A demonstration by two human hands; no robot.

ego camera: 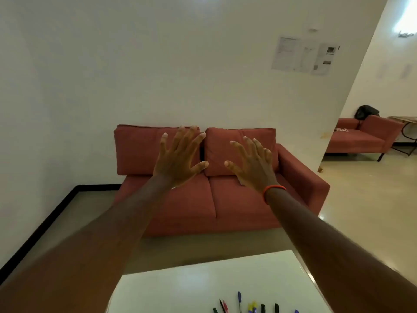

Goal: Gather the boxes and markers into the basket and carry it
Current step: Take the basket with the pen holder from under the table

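Observation:
Both my arms stretch straight out in front of me at about chest height. My left hand [179, 158] and my right hand [252, 164] are raised with backs toward me, fingers spread, holding nothing. An orange band circles my right wrist. Far below them, several markers and pens [246, 304] in blue, black, red, green and yellow lie at the near edge of a white table [191, 283], cut off by the frame's bottom. No boxes or basket are in view.
A red two-seat sofa [214, 199] stands against the white wall beyond the table. A second red sofa [361, 137] with a black bag [366, 111] sits in the room at right. Papers [304, 56] hang on the wall.

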